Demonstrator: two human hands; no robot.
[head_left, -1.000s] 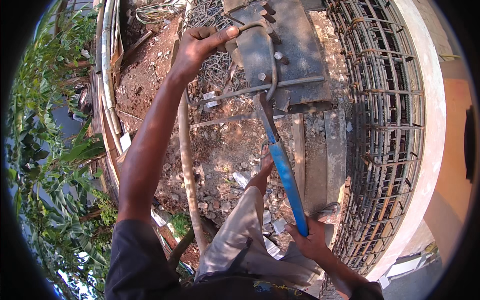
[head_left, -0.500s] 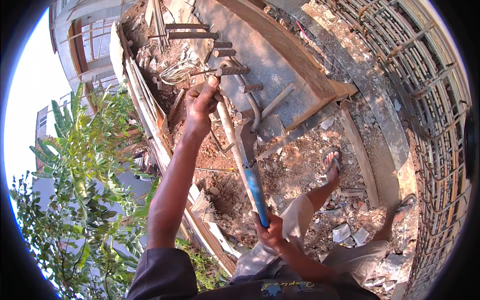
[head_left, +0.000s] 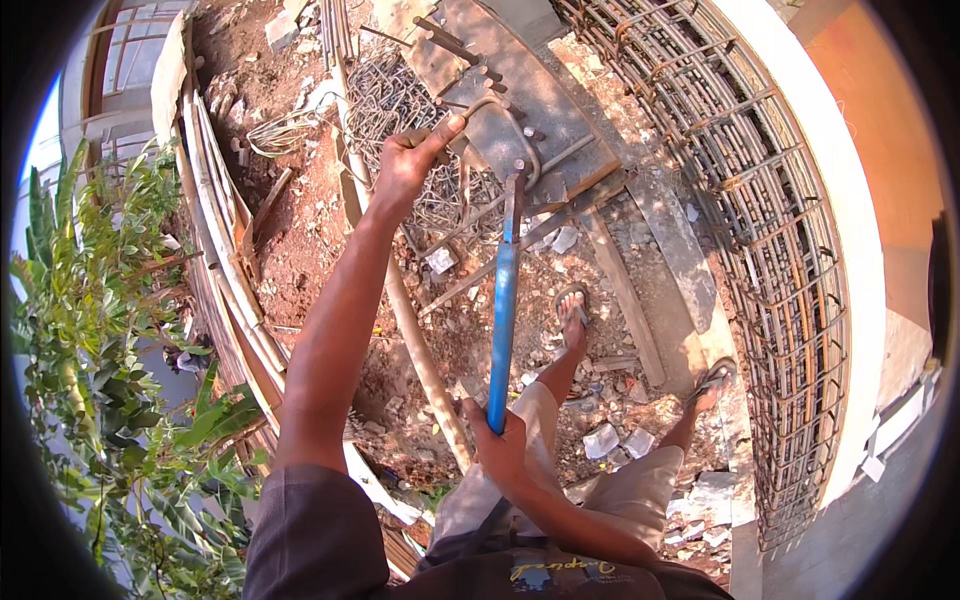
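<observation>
My left hand is closed on one end of a bent steel rod, thumb on top. The rod curves over a bench plate among several short upright steel pegs. My right hand grips the lower end of a rebar bending wrench with a blue handle. The wrench's dark metal head reaches the near edge of the bench beside the rod; whether its jaw bites on the rod I cannot tell.
A tangled pile of bent steel pieces lies left of the bench. A long pole crosses the rubble ground. Tied rebar cages line the right side. A wooden plank lies near my sandalled feet. Leafy plants stand at left.
The view has shifted, bringing the steel pile into sight. The wrench handle has swung from a slant to nearly straight toward me. Both hands keep their grips.
</observation>
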